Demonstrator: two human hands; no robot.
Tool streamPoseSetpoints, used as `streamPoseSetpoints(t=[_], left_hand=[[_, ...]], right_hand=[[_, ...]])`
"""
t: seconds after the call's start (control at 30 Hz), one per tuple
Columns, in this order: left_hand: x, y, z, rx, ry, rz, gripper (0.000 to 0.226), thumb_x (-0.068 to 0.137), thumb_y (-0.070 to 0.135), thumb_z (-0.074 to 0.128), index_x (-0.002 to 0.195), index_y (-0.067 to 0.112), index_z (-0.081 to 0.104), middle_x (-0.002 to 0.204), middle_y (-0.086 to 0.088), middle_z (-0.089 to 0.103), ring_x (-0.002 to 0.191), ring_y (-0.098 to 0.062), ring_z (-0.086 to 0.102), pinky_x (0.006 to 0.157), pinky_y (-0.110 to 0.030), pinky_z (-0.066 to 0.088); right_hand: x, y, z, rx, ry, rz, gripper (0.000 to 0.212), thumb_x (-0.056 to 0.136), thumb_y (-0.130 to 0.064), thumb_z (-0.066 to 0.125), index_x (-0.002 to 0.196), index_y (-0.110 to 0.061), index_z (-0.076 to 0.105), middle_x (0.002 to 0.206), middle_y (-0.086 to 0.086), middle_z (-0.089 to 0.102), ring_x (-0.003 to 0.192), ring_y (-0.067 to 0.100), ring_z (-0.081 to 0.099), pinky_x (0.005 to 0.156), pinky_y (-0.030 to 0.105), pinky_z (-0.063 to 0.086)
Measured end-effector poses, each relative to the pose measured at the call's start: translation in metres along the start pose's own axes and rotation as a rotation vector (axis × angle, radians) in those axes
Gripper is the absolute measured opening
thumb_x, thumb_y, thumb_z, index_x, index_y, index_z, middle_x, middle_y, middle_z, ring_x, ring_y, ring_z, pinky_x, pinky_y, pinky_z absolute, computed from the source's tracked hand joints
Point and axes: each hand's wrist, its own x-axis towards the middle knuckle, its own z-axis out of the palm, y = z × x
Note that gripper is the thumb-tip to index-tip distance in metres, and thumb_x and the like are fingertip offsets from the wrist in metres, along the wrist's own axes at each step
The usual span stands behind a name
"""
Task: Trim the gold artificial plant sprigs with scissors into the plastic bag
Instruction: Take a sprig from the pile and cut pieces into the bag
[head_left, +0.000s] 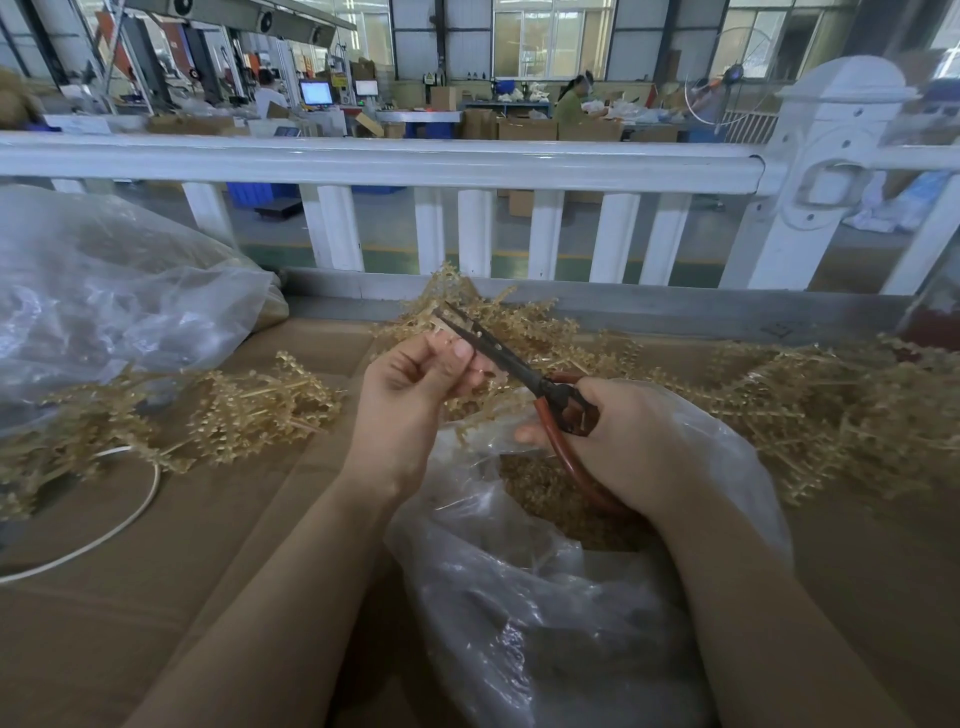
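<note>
I saw the counter (171, 597), covered in brown cardboard, carrying loose gold sprigs (260, 410) in heaps left and right, an open plastic bag (545, 623) of trimmings, a second bag (104, 301) far left, and what seemed a white cord (119, 525).

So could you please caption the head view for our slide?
Left hand pinches a gold sprig at open scissors above the plastic bag.

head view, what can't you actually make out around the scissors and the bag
- Head view: sprig piece pinched by the left hand; fingers cover nearly all of it.
- Scissors: lower red loop hidden under the right hand.
- Plastic bag: bottom cut off by the frame edge; wrinkled film blurs the gold trimmings inside.
- Blade tips blend into the gold sprig pile behind, so the cut point is unclear.
</note>
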Motion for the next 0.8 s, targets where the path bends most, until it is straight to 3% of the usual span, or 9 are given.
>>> streamPoseSetpoints(t=[0.07, 0.17, 0.3, 0.47, 0.7, 0.8], left_hand=[[-0.0005, -0.0011, 0.0, 0.052, -0.004, 0.021, 0.02, 0.094, 0.01, 0.059, 0.093, -0.009, 0.064, 0.075, -0.002, 0.066, 0.073, -0.012, 0.06, 0.076, -0.024, 0.052], [-0.0012, -0.003, 0.0004, 0.097, -0.04, 0.025, 0.02, 0.095, 0.005, 0.058, 0.091, -0.015, 0.061, 0.073, 0.002, 0.067, 0.07, -0.009, 0.06, 0.073, -0.021, 0.051], [-0.002, -0.003, 0.0026, 0.062, -0.067, 0.008, 0.025, 0.092, 0.012, 0.06, 0.093, -0.013, 0.063, 0.073, 0.001, 0.067, 0.071, -0.01, 0.06, 0.075, -0.022, 0.051], [-0.0017, -0.0017, 0.0036, 0.013, -0.082, -0.039, 0.018, 0.087, 0.021, 0.062, 0.085, 0.004, 0.067, 0.073, 0.0, 0.066, 0.071, -0.011, 0.058, 0.076, -0.025, 0.05], [-0.0004, -0.0044, 0.003, -0.025, -0.063, -0.066, 0.017, 0.086, 0.021, 0.064, 0.084, 0.004, 0.068, 0.074, -0.002, 0.067, 0.073, -0.013, 0.06, 0.079, -0.026, 0.051], [-0.0005, -0.0049, 0.0026, -0.056, -0.064, -0.079, 0.019, 0.086, 0.022, 0.064, 0.086, 0.002, 0.067, 0.073, -0.002, 0.067, 0.072, -0.013, 0.061, 0.077, -0.023, 0.052]], right_hand=[[0.0003, 0.0006, -0.0011, -0.053, 0.011, -0.004, 0.091, 0.045, -0.111, 0.031, 0.076, -0.03, 0.06, 0.064, -0.013, 0.062, 0.059, 0.004, 0.059, 0.052, 0.022, 0.046], [-0.0002, 0.0009, -0.0027, -0.097, 0.037, -0.028, 0.089, 0.049, -0.111, 0.028, 0.084, -0.037, 0.061, 0.068, -0.019, 0.063, 0.061, -0.002, 0.057, 0.054, 0.019, 0.043], [-0.0007, 0.0011, -0.0026, -0.084, 0.039, -0.039, 0.085, 0.053, -0.108, 0.033, 0.09, -0.038, 0.062, 0.072, -0.021, 0.064, 0.066, -0.004, 0.058, 0.057, 0.018, 0.043], [0.0, 0.0, -0.0013, -0.06, 0.013, -0.033, 0.09, 0.051, -0.109, 0.033, 0.088, -0.033, 0.064, 0.075, -0.015, 0.067, 0.067, 0.0, 0.061, 0.065, 0.024, 0.054], [0.0014, 0.0002, -0.0014, -0.06, 0.006, -0.019, 0.093, 0.049, -0.11, 0.032, 0.081, -0.029, 0.064, 0.067, -0.012, 0.065, 0.062, 0.003, 0.06, 0.062, 0.029, 0.056], [0.0011, 0.0017, -0.0002, -0.006, -0.008, 0.015, 0.089, 0.047, -0.11, 0.037, 0.078, -0.03, 0.063, 0.075, -0.021, 0.066, 0.068, -0.001, 0.061, 0.057, 0.027, 0.052]])
